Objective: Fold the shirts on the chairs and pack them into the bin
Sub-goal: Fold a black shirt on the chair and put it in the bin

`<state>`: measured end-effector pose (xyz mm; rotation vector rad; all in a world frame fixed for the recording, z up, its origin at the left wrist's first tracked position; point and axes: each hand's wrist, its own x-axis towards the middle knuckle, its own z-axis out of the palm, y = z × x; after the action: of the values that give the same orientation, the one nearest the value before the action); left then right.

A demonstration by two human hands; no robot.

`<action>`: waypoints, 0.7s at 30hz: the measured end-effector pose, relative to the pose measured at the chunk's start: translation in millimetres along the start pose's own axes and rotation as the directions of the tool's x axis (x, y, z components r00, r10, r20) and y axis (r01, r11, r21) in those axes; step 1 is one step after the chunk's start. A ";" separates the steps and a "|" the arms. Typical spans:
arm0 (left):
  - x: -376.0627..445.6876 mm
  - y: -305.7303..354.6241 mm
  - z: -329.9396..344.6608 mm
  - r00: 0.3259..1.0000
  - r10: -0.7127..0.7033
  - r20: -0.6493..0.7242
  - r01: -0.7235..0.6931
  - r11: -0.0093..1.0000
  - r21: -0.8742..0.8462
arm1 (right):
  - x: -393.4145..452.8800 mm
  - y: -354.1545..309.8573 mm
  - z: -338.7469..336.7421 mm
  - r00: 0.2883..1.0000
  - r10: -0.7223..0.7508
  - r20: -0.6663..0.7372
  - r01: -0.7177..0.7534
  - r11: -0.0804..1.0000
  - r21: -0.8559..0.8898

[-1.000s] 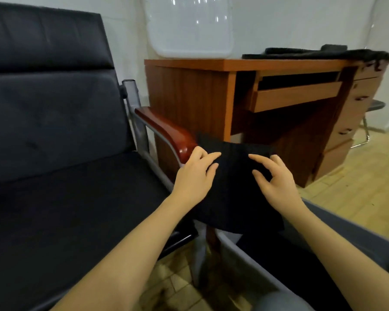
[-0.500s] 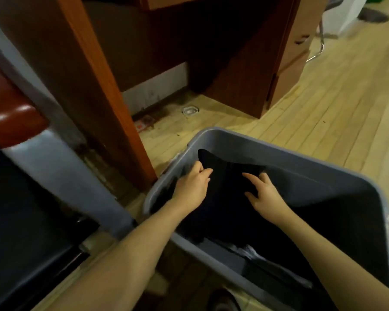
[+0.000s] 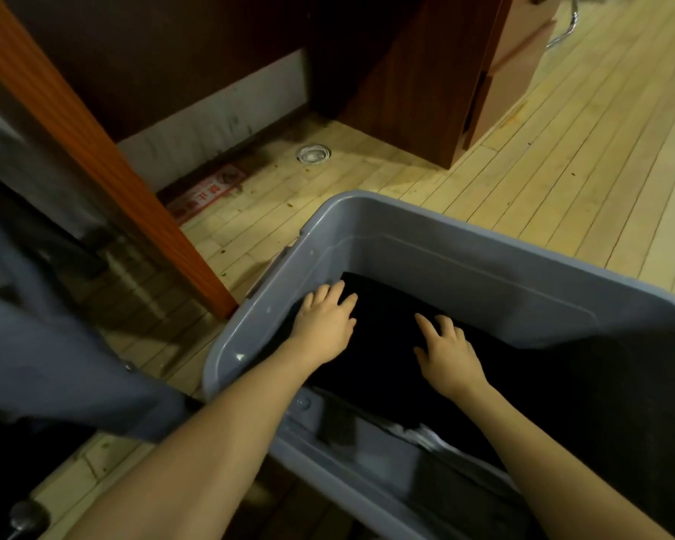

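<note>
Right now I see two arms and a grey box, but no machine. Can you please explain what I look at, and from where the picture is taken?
There is no machine. A person wears a camera on the head, looking down at their own arms. The left hand and right hand lie flat, fingers spread, on a folded black shirt inside a grey plastic bin. Neither hand grips it; they seem to press it down. The bin stands on a wooden floor, beside a brown desk.
</note>
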<state>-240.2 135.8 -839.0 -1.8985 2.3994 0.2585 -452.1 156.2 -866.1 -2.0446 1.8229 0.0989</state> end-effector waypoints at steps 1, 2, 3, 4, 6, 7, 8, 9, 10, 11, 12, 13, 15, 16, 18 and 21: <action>-5.7 0.7 -4.2 1.000 -0.001 -0.007 0.001 1.000 -0.004 | -1.9 -2.8 -3.0 1.000 -0.012 -0.019 0.012 1.000 -0.001; -12.5 1.6 -9.9 1.000 -0.006 -0.012 0.006 1.000 -0.014 | -4.8 -6.8 -6.6 0.998 -0.031 -0.046 0.031 1.000 -0.006; -19.9 2.5 -17.1 1.000 -0.014 -0.023 0.013 0.999 -0.030 | -8.3 -11.4 -11.2 0.995 -0.054 -0.079 0.053 0.999 -0.007; -27.8 3.8 -26.2 0.999 -0.021 -0.040 0.019 0.999 -0.044 | -12.6 -16.8 -16.9 0.990 -0.076 -0.116 0.077 0.997 0.002; -44.2 5.1 -49.1 0.996 -0.024 -0.086 0.019 0.998 -0.061 | -23.2 -30.4 -31.0 0.978 -0.107 -0.179 0.116 0.993 0.038; -52.9 5.1 -61.8 0.994 -0.020 -0.107 0.013 0.998 -0.061 | -29.8 -38.4 -38.6 0.971 -0.120 -0.204 0.134 0.989 0.055; -62.1 4.6 -75.0 0.991 -0.016 -0.131 0.009 0.998 -0.056 | -36.6 -46.5 -46.9 0.964 -0.137 -0.226 0.155 0.986 0.061; -71.6 4.5 -88.4 0.987 -0.014 -0.159 0.007 0.999 -0.049 | -43.6 -54.4 -55.2 0.956 -0.157 -0.246 0.177 0.982 0.059; -82.2 4.6 -101.5 0.982 -0.015 -0.189 0.008 0.999 -0.040 | -50.8 -61.7 -64.1 0.947 -0.178 -0.267 0.200 0.978 0.056; -92.6 5.2 -113.8 0.976 -0.020 -0.218 0.014 0.999 -0.031 | -57.8 -68.8 -73.4 0.937 -0.197 -0.290 0.221 0.974 0.055; -103.5 5.6 -126.1 0.968 -0.028 -0.248 0.023 0.999 -0.025 | -64.9 -76.1 -83.6 0.924 -0.216 -0.315 0.245 0.968 0.056; -114.5 5.7 -137.8 0.960 -0.041 -0.278 0.035 0.999 -0.025 | -71.6 -83.7 -94.1 0.910 -0.236 -0.340 0.272 0.961 0.059; -136.2 3.1 -159.0 0.937 -0.070 -0.341 0.064 0.998 -0.029 | -84.1 -100.7 -113.9 0.878 -0.284 -0.386 0.330 0.942 0.057; -147.9 0.4 -169.2 0.927 -0.081 -0.366 0.078 0.997 -0.025 | -90.5 -110.0 -122.4 0.861 -0.308 -0.404 0.358 0.932 0.053; -172.5 -6.9 -186.7 0.909 -0.102 -0.404 0.100 0.995 -0.026 | -103.6 -129.6 -135.6 0.829 -0.353 -0.433 0.414 0.909 0.051; -211.8 -19.5 -207.7 0.867 -0.146 -0.476 0.148 0.988 -0.035 | -124.9 -162.9 -148.5 0.763 -0.426 -0.485 0.515 0.855 0.060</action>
<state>-161.7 298.2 -602.6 -2.3590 2.4960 -0.2586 -343.9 235.1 -651.0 -2.4554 1.3931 -0.7352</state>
